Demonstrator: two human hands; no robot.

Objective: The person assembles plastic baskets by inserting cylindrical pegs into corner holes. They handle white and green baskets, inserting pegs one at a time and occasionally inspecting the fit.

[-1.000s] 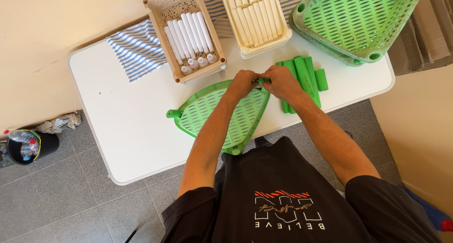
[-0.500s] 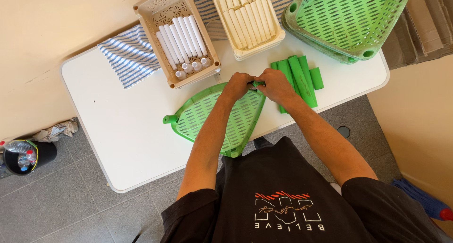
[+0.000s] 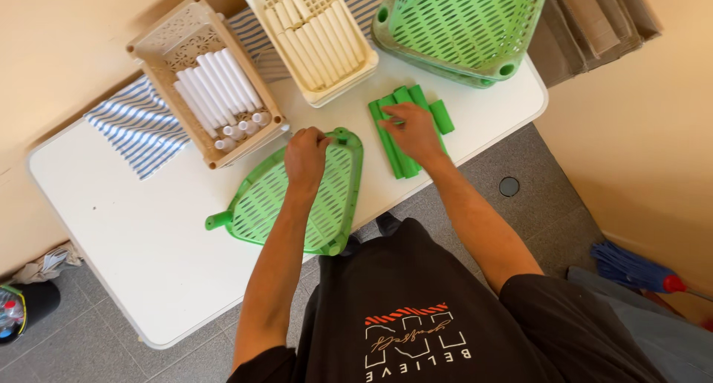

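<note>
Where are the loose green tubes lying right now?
In the head view, the green tubes lie on the white table under the right hand, between the single green tray and the stacked green trays.

Home workroom: folding table [image 3: 134, 234], tiled floor [image 3: 89, 338], broom [image 3: 631, 268].
</note>
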